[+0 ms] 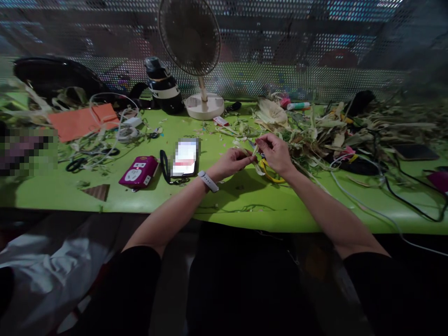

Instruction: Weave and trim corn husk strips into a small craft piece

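My left hand [234, 161] and my right hand [275, 151] meet above the green table [105, 198], both pinching a thin pale strip of dried corn husk [255, 150] between fingertips. A white band sits on my left wrist [208, 181]. Yellow-handled scissors [270, 173] lie on the table just under my right hand. A heap of dried husks [315, 135] spreads to the right of my hands.
A phone [185, 158] and a magenta power strip [139, 171] lie left of my hands. Black scissors [80, 161], orange paper [82, 121], a desk fan [196, 56], a bottle [163, 86], cables [385, 186] and a perforated screen behind surround the work area.
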Tool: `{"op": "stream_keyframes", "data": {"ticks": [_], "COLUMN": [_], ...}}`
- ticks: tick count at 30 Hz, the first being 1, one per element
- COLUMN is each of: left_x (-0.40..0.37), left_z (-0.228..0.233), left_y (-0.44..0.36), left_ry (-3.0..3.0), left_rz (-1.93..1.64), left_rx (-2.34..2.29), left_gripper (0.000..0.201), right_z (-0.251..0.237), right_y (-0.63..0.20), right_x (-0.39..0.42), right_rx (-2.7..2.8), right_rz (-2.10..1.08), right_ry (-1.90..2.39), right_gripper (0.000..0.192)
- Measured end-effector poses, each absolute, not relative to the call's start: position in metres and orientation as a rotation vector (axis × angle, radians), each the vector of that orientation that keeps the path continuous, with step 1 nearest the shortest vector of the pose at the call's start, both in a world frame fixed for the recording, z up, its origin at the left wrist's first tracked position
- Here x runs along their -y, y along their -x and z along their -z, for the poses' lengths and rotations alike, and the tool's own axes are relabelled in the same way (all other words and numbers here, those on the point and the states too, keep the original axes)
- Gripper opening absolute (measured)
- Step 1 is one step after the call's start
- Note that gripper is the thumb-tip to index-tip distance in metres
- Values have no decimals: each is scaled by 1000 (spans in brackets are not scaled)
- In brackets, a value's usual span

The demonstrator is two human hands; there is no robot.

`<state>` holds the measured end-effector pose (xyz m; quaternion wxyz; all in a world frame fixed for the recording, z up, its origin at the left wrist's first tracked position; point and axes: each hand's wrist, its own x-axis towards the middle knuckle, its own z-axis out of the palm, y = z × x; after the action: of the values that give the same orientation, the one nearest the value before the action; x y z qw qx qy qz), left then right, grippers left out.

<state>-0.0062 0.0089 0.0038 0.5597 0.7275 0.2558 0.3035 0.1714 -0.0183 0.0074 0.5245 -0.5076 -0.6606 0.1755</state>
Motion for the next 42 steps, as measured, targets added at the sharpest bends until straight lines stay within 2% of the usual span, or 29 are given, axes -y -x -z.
{"op": "stream_keyframes", "data": {"ticks": [5, 9, 20, 25, 28, 37, 42], "left_x": [-7, -6, -6, 0, 3, 8, -2], "left_z": [2, 9, 8, 1, -6, -2, 7], "left_y": [3, -2, -2, 0, 2, 0, -6], "left_ry": [-1724, -1691, -1656, -1619, -1685, -1609, -1222], "left_rz": [-616, -655, -776, -680, -649, -597, -840], "left_rx": [-521, -505, -554, -614, -605, -520, -502], "left_gripper": [26, 30, 43, 51, 54, 38, 28], "right_z": [-17, -22, -16, -13, -10, -10, -17], "right_y": [-179, -171, -160, -157, -156, -160, -178], "right_x": [20, 29, 30, 27, 25, 19, 14], "right_rx": [1731, 1881, 1690, 1450, 1426, 1425, 1292], "right_rz": [-354, -385, -652, -812, -772, -682, -437], "right_ry": [1223, 1068, 1026, 1057, 1055, 1139, 1169], "right_gripper": [42, 38, 39, 43, 39, 44, 39]}}
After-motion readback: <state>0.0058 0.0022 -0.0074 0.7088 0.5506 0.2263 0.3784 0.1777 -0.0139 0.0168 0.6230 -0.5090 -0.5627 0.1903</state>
